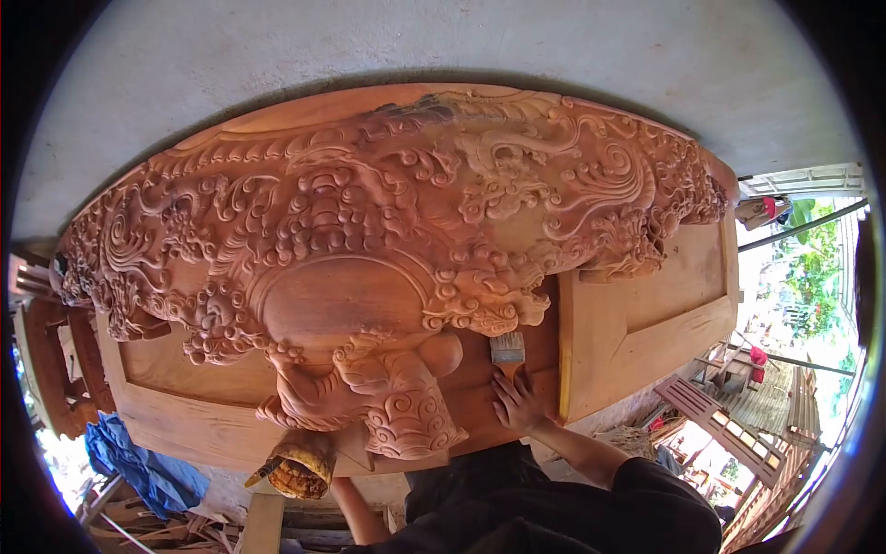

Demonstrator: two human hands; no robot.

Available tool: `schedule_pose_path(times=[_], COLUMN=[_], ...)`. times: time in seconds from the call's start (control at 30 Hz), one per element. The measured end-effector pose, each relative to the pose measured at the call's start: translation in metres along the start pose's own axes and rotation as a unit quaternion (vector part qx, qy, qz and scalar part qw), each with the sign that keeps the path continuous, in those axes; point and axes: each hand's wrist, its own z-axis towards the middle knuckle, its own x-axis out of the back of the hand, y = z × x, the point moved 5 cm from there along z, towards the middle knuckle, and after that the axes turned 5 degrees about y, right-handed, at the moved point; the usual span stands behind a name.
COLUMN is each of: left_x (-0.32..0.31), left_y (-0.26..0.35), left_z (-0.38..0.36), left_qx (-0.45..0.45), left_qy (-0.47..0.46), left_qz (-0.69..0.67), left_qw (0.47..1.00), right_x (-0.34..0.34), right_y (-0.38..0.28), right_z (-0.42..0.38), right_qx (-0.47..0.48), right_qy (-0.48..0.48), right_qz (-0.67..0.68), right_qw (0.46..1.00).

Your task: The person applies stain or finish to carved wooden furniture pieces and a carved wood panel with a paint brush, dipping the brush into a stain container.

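Observation:
My right hand (519,402) is closed around the handle of a flat paintbrush (507,350). The brush's pale metal band and bristles point away from me, against a reddish-brown recessed board just right of a carved leg. A large carved wooden panel (346,297), with dense scrolls, knobs and a smooth oval in the middle, spreads across the view. At its near edge, a stained, crusted container (302,464) with a stick-like piece at its mouth is tilted. My left forearm (360,512) reaches up beside this container; the hand itself is hidden, so its grip does not show.
Plain framed wood panels (646,300) flank the carving. A grey wall (443,42) stands behind. Blue cloth (143,466) and wood scraps lie at lower left. On the right are a slatted wooden frame (720,429), stacked boards and a bright opening with plants.

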Motion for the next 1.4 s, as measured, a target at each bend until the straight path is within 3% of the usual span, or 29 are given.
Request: schedule_pose_path(times=[0.07, 0.1, 0.17, 0.2, 0.23, 0.27, 0.3, 0.33, 0.4, 0.43, 0.5, 0.53, 0.57, 0.6, 0.63, 0.73, 0.8, 0.83, 0.9, 0.93, 1.03, 1.1, 1.17, 1.23, 1.3, 1.33, 1.4], left_x=[0.092, 0.099, 0.171, 0.088, 0.096, 0.088, 0.046, 0.059, 0.072, 0.083, 0.087, 0.094, 0.084, 0.057, 0.054, 0.063, 0.064, 0.063, 0.058, 0.06, 0.059, 0.053, 0.059, 0.062, 0.061, 0.06, 0.058], left_y=[-0.064, -0.065, -0.092, -0.058, -0.057, 0.002, 0.071, 0.041, -0.038, -0.07, -0.082, -0.06, -0.03, 0.009, 0.009, -0.004, -0.018, -0.015, -0.006, 0.004, 0.013, 0.011, -0.005, -0.074, -0.065, -0.052, -0.027], left_z=[0.061, 0.073, 0.129, 0.196, 0.196, 0.158, 0.129, 0.146, 0.192, 0.204, 0.198, 0.169, 0.161, 0.151, 0.147, 0.153, 0.16, 0.158, 0.152, 0.146, 0.147, 0.145, 0.155, 0.182, 0.176, 0.17, 0.16], left_qx=[-0.022, -0.033, -0.054, -0.064, -0.073, -0.073, 0.061, 0.062, 0.049, 0.06, -0.184, -0.166, 0.011, 0.181, 0.19, 0.168, 0.05, 0.052, 0.149, 0.122, 0.085, 0.064, 0.003, -0.113, -0.13, -0.122, 0.038], left_qy=[0.023, 0.037, 0.063, 0.076, 0.092, 0.094, 0.082, 0.085, -0.05, -0.047, -0.038, -0.029, 0.0, 0.031, 0.039, 0.053, 0.023, 0.031, 0.056, 0.045, 0.03, 0.072, 0.023, 0.015, 0.037, 0.054, 0.078], left_qz=[0.031, 0.048, 0.089, 0.109, 0.125, 0.132, 0.225, 0.231, 0.146, 0.157, 0.399, 0.395, 0.211, 0.011, 0.007, 0.004, 0.065, 0.062, 0.03, 0.128, 0.137, 0.075, 0.202, 0.352, 0.302, 0.308, 0.205], left_qw=[0.999, 0.998, 0.993, 0.989, 0.985, 0.984, 0.969, 0.967, 0.987, 0.985, 0.898, 0.903, 0.978, 0.983, 0.981, 0.984, 0.996, 0.996, 0.987, 0.983, 0.986, 0.993, 0.979, 0.929, 0.944, 0.942, 0.975], right_x=[-0.005, -0.005, -0.004, -0.006, -0.008, -0.008, -0.008, -0.005, -0.007, -0.01, -0.006, -0.006, -0.004, -0.004, -0.005, -0.008, -0.004, -0.005, -0.006, -0.005, -0.004, -0.003, -0.001, -0.007, -0.014, -0.015, -0.008], right_y=[0.003, 0.004, 0.004, 0.003, 0.005, 0.005, 0.007, 0.008, 0.007, 0.008, 0.002, 0.001, 0.002, 0.003, 0.003, 0.002, 0.004, 0.005, 0.001, 0.001, 0.001, 0.001, 0.002, 0.003, 0.005, 0.007, 0.004], right_z=[-0.005, -0.004, -0.004, -0.005, -0.004, -0.005, -0.005, -0.002, 0.002, 0.003, -0.003, 0.001, 0.005, 0.004, 0.001, 0.004, 0.001, 0.002, 0.001, 0.001, 0.005, 0.002, 0.004, 0.002, -0.005, -0.008, -0.001], right_qx=[-0.008, -0.008, -0.012, -0.011, -0.007, -0.004, -0.001, 0.007, 0.015, 0.017, 0.037, 0.033, 0.03, 0.047, 0.042, 0.024, 0.019, 0.02, 0.03, 0.024, 0.026, 0.027, 0.013, 0.027, 0.036, 0.021, 0.014], right_qy=[0.002, -0.002, -0.012, -0.018, -0.019, -0.022, -0.027, -0.015, -0.013, -0.01, -0.021, -0.002, 0.018, 0.015, 0.015, 0.007, -0.002, -0.004, -0.005, 0.003, 0.016, 0.017, 0.004, 0.01, 0.012, 0.009, 0.006], right_qz=[0.024, 0.029, 0.019, 0.026, 0.012, -0.003, 0.003, 0.01, 0.02, 0.01, -0.002, -0.005, -0.008, -0.012, -0.02, -0.006, 0.011, 0.004, 0.003, 0.007, 0.018, 0.022, 0.02, 0.042, 0.061, 0.067, 0.075], right_qw=[1.0, 1.0, 1.0, 0.999, 1.0, 1.0, 1.0, 1.0, 1.0, 1.0, 0.999, 0.999, 0.999, 0.999, 0.999, 1.0, 1.0, 1.0, 1.0, 1.0, 0.999, 0.999, 1.0, 0.999, 0.997, 0.998, 0.997])
